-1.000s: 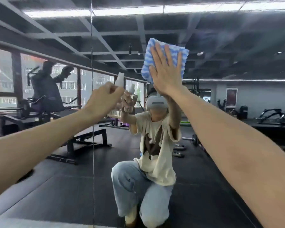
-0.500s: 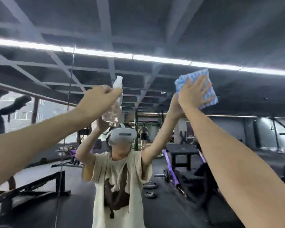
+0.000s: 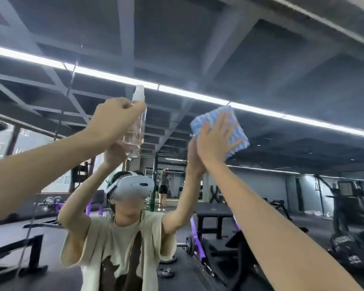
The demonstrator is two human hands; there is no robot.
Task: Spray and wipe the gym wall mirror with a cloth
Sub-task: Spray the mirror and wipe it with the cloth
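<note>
The wall mirror [image 3: 261, 91] fills the view and reflects me with both arms raised. My right hand [image 3: 215, 139] presses a folded blue-and-white cloth [image 3: 237, 131] flat against the glass, high up, fingers spread. My left hand [image 3: 116, 120] grips a clear spray bottle [image 3: 138, 127] with a white nozzle, held upright just left of the cloth, close to the mirror. A vertical seam [image 3: 70, 85] between mirror panels runs to the left of the bottle.
The reflection shows the gym behind me: a weight bench [image 3: 214, 215] with purple frame, weight plates [image 3: 166, 271] on the dark floor, machines [image 3: 345, 206] at right, windows at left, and another person [image 3: 164, 185] standing far back.
My view has tilted upward along the mirror. Both hands have risen; the cloth slid right and up on the glass, and the bottle stays raised in my left hand.
</note>
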